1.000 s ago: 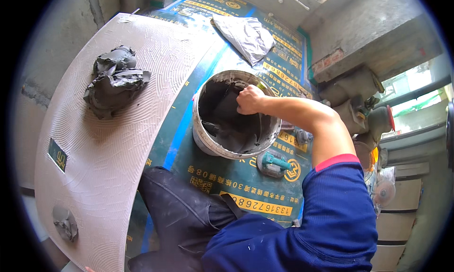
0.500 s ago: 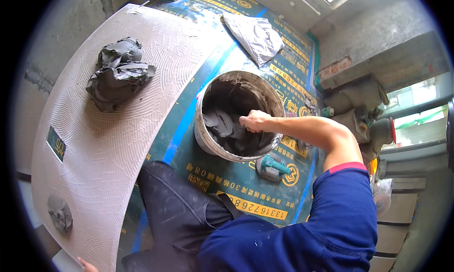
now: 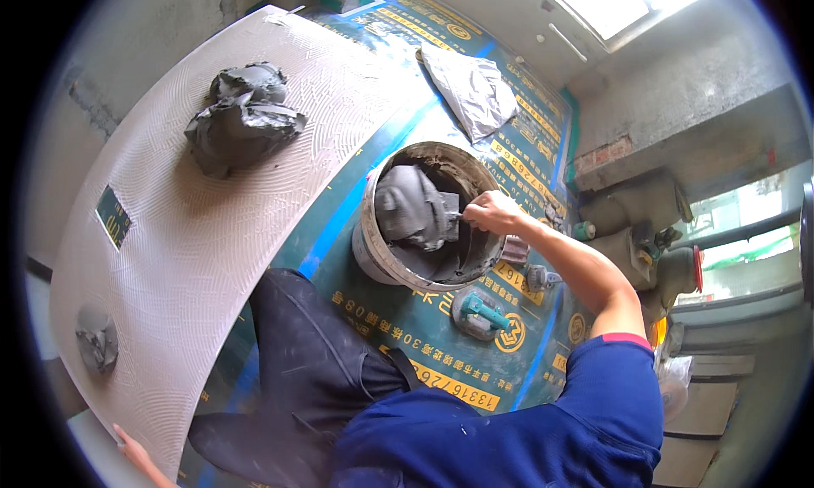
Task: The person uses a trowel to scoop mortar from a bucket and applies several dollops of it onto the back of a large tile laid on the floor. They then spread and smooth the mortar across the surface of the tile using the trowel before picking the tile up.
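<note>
Right fingers (image 3: 480,214) closed around trowel (image 3: 451,206); mortar (image 3: 409,205) to their left, inside bucket (image 3: 371,255). Left fingers (image 3: 125,440) extended at tile (image 3: 212,250) edge, hold indeterminable.

The slab (image 3: 195,242) fills the left of the frame, with a large mortar mound (image 3: 242,130) on its upper part and a small mortar lump (image 3: 98,344) at its lower left. The left hand (image 3: 134,450) is at its bottom edge. Right of the slab, at centre, the bucket (image 3: 370,255) stands on floor sheeting (image 3: 343,312). The right hand (image 3: 492,211) is at the bucket's right side, the trowel (image 3: 451,210) and its mortar load (image 3: 409,204) extending leftward within the rim. A bag (image 3: 471,91) lies above the bucket, a handled tool (image 3: 481,312) below right.
</note>
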A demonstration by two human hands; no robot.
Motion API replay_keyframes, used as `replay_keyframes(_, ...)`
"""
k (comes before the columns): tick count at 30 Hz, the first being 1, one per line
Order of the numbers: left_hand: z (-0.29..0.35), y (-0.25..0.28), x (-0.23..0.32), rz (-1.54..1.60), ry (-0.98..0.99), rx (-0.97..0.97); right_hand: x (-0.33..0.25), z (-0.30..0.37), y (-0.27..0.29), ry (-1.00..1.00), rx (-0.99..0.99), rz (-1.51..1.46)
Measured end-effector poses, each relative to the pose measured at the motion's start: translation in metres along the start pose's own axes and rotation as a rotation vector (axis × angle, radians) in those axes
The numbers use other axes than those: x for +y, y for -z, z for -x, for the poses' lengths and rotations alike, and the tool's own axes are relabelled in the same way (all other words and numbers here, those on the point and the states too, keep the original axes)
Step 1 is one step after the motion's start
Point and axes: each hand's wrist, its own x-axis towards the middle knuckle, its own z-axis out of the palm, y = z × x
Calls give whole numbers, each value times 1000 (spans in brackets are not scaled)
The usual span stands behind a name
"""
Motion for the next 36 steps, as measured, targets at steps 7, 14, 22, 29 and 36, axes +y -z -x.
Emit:
replay_keyframes(7,62,52,55,275,-22,-109,-17,55,43,98,105,-24)
replay_keyframes(14,85,64,85,39,229,-108,-153,99,28,542,-59,-228)
replay_keyframes(22,93,92,102,78,248,-205,-368,93,-83,860,465,447)
replay_keyframes(29,93,98,102,81,245,-206,-389,102,-86,845,363,342)
replay_keyframes(36,68,74,75,197,213,-129,-243,141,30,530,630,333)
